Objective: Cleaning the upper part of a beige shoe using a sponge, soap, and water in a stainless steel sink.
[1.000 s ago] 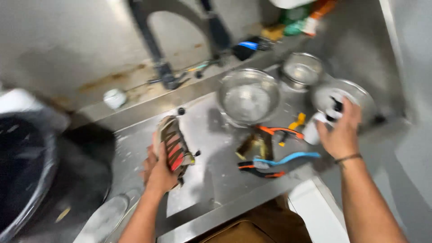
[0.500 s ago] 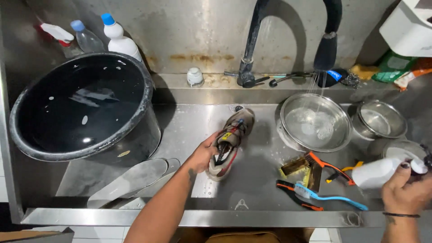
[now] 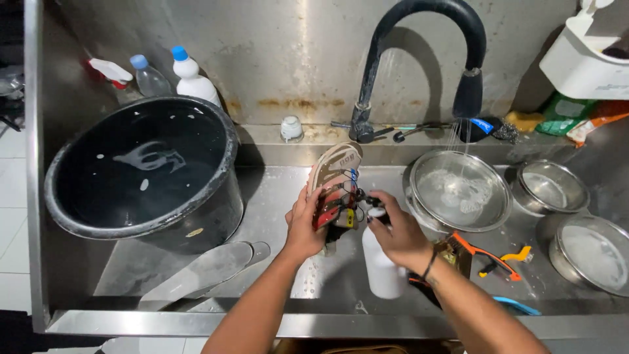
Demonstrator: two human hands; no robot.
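Over sink (image 3: 275, 196), hands hold shoe (image 3: 334, 183)

A beige-soled sports shoe with red, black and blue upper (image 3: 333, 187) is held upright on its heel, toe up and sole facing left, clasped from the left by the left hand (image 3: 303, 226). Just beside it, a white plastic squeeze bottle (image 3: 381, 265) stands under the right hand (image 3: 398, 233), nozzle at the shoe's laces.
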